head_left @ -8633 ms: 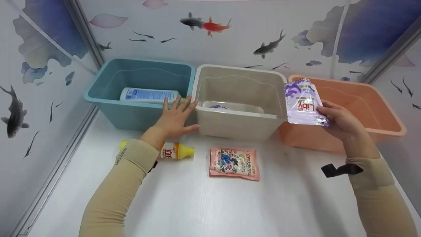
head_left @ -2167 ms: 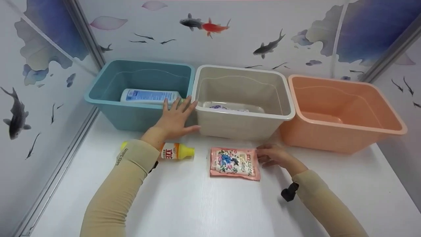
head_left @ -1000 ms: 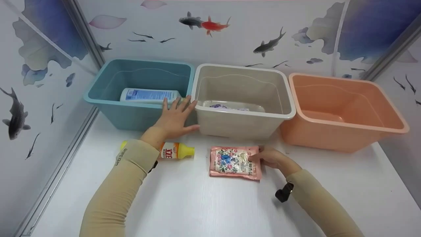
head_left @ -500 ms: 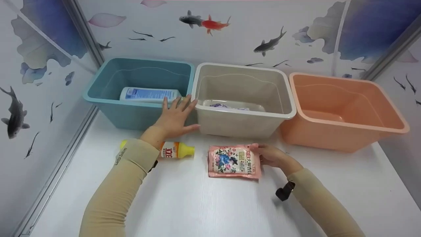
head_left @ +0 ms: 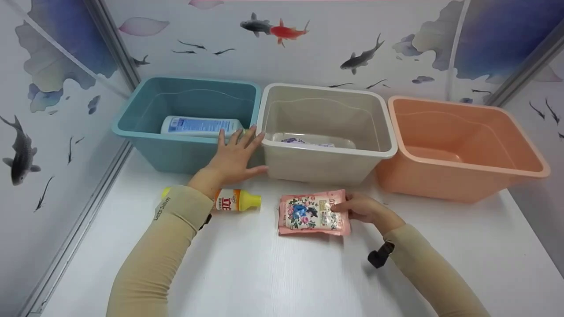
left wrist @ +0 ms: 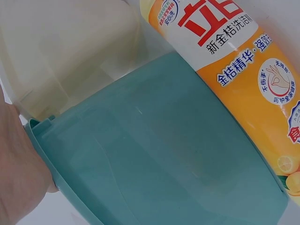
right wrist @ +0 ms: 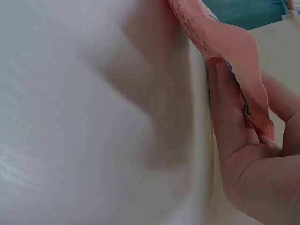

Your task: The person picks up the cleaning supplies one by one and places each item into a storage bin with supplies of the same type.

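Observation:
My right hand [head_left: 368,211] pinches the right edge of a pink floral packet [head_left: 308,214], thumb on top. The packet's right end is raised slightly; a pink edge shows below it, whether a second packet I cannot tell. In the right wrist view the packet [right wrist: 239,51] bends between thumb and fingers. My left hand [head_left: 232,160] rests with spread, straight fingers on the front of the teal bin [head_left: 176,152], fingertips at the corner beside the beige bin [head_left: 317,165]. Beneath the left forearm lies a yellow-capped dish soap bottle [head_left: 228,200], partly hidden; its orange label fills the left wrist view's right side.
A white bottle with a blue label [head_left: 198,125] lies in the teal bin. Purple-and-white packaging [head_left: 293,141] shows on the beige bin's floor. An orange bin [head_left: 440,178] stands at the right. Printed walls enclose the white table [head_left: 264,273] at the back and sides.
Earlier the right hand held a purple Liby pouch by the orange bin; it then moved to the pink packet, gripped its right edge and has lifted that end slightly. The left hand stays put.

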{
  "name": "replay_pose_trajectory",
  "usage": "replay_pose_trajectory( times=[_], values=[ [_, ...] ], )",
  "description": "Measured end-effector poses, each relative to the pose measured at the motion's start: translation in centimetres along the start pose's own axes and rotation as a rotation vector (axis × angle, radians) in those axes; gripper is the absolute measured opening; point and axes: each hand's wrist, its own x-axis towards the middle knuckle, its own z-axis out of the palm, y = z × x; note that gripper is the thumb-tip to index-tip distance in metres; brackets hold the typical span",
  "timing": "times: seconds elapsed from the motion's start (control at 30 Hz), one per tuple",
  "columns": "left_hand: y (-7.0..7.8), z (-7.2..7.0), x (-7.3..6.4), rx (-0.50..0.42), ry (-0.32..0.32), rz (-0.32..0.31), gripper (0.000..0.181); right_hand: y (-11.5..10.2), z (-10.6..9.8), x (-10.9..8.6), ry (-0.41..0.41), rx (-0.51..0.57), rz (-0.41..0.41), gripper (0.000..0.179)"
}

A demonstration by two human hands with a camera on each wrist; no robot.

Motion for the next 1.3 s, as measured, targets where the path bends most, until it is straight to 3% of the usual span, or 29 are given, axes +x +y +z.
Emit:
replay_pose_trajectory(
  times=[0.27,0.5,0.7,0.9,1.13,1.3],
  values=[
    [-0.1,0.0,0.0,-0.008,0.002,0.005,0.084,0.1,0.7,-0.1,0.023,-0.005,-0.002,0.052],
    [0.0,0.0,0.1,0.003,-0.009,-0.002,0.084,-0.4,0.7,-1.1,-0.002,0.054,-0.092,0.053],
    [0.0,0.0,0.1,0.001,-0.01,-0.003,0.084,-1.3,0.0,-2.3,0.014,-0.014,-0.13,0.049],
    [-0.1,0.0,0.0,-0.006,-0.007,0.001,0.084,-2.0,-0.4,-2.8,0.077,-0.118,-0.11,0.054],
    [-0.1,0.0,0.1,0.018,-0.003,0.005,0.083,-2.0,0.4,-2.3,0.224,-0.223,-0.029,0.051],
    [-0.2,0.1,0.1,0.016,-0.004,0.005,0.083,-1.8,0.7,-2.2,0.183,-0.196,-0.045,0.05]
  ],
)
